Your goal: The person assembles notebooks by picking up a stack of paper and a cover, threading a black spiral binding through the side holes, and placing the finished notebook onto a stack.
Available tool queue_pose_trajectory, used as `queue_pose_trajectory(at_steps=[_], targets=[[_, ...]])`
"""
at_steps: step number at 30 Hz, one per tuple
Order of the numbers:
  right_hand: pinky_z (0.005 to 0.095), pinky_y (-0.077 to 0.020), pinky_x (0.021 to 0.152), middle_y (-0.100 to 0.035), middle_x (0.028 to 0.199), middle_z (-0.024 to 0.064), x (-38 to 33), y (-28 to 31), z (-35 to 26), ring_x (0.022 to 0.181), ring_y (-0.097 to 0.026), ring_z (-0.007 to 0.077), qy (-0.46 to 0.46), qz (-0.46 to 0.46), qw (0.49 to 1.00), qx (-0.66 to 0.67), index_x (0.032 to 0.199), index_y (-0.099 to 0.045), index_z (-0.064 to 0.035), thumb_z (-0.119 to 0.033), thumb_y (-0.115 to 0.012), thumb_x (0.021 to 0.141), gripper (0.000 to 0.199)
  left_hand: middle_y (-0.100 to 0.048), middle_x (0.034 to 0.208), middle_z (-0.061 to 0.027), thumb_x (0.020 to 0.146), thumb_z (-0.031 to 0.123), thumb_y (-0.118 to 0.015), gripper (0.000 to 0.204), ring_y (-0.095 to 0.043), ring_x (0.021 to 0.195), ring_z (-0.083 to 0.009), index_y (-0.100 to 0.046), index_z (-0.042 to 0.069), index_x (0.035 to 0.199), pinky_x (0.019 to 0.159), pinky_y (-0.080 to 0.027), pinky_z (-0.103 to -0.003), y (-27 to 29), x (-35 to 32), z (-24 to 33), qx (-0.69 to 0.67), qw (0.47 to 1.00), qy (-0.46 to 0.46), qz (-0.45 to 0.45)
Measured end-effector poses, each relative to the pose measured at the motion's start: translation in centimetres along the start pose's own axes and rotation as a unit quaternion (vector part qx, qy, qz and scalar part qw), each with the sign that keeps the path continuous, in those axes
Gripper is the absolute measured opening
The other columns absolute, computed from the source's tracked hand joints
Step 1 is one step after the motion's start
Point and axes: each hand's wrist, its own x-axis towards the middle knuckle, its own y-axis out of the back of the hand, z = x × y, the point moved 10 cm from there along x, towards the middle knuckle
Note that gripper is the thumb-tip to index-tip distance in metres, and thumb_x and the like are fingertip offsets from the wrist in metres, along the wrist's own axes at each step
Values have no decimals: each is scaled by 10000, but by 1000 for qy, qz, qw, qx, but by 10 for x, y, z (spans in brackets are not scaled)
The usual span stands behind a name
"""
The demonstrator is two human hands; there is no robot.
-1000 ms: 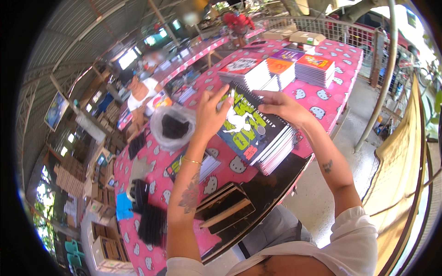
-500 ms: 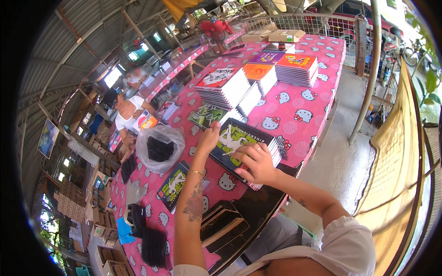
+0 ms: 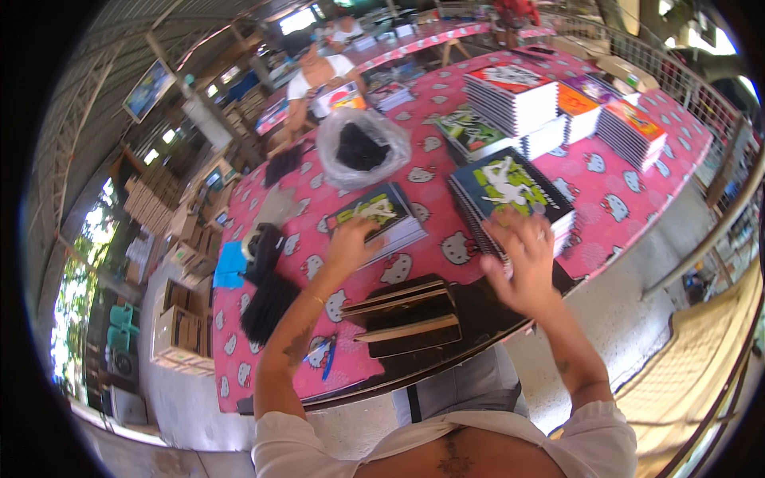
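Note:
My left hand (image 3: 352,245) rests over the near-left part of a small stack of notebooks (image 3: 381,209) with dark, green and white covers. Its fingers are bent but apart, and I see no grip on the stack. To the right stands a thicker pile of black spiral-bound notebooks (image 3: 508,185) with a white figure on the top cover. My right hand (image 3: 522,259) lies at that pile's near edge, fingers spread, palm down. A wooden jig (image 3: 406,315) with slats sits between my arms at the table's front edge.
A plastic bag of black binding coils (image 3: 362,147) stands beyond the left stack. More coils (image 3: 271,309), a tape dispenser (image 3: 263,251) and a blue pen (image 3: 328,360) lie at left. Several notebook piles (image 3: 510,95) fill the back right. Another person (image 3: 319,76) handles a notebook across the table.
My left hand has left the spiral-bound pile and moved left onto the smaller stack. My right hand has slid to the pile's near edge. The view has turned leftward.

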Motion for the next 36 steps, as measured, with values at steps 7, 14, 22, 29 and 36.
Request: queue_pose_trajectory(at_steps=[7, 14, 22, 29, 36], targets=[[472, -435, 1052, -627, 1296, 137, -34, -99, -52, 1246, -582, 348, -25, -106, 967, 230, 1284, -645, -42, -158, -786, 848, 472, -726, 1005, -159, 889, 14, -658, 204, -715, 905, -345, -714, 28, 1084, 777, -585, -462, 18, -61, -19, 94, 994, -10, 51], [323, -493, 989, -668, 1256, 85, -64, -130, 22, 1175, -619, 163, -306, -98, 793, 517, 1413, -490, -5, -24, -754, 926, 553, -681, 915, -132, 937, 16, -636, 150, -645, 811, -306, -707, 29, 1069, 782, -447, -401, 160, -15, 123, -28, 985, -21, 171], [282, -506, 910, -676, 1219, 42, -114, -145, 21, 1091, -622, 100, -343, -153, 806, 457, 1271, -614, -12, -52, -770, 921, 386, -689, 919, -64, 910, -1, -665, 211, -649, 843, -282, -709, 55, 1109, 827, -425, -406, 144, -32, 162, -42, 992, -76, 90], [364, -416, 1083, -587, 1377, 119, -101, -161, -21, 1270, -560, 230, -279, -196, 835, 433, 1427, -516, -26, -104, -786, 897, 600, -648, 1349, -161, 950, 109, -666, 415, -589, 1283, -311, -653, 90, 1365, 1145, -353, -509, 81, -133, 118, 125, 987, 15, 102], [350, -424, 1070, -595, 1340, 137, -127, -180, 1, 1244, -559, 213, -307, -173, 829, 434, 1442, -476, 15, -258, -806, 913, 681, -598, 1421, -229, 1116, 335, -442, 555, -535, 1340, -264, -445, -40, 1524, 1105, -410, -412, 23, -220, 47, -272, 884, 365, 105]])
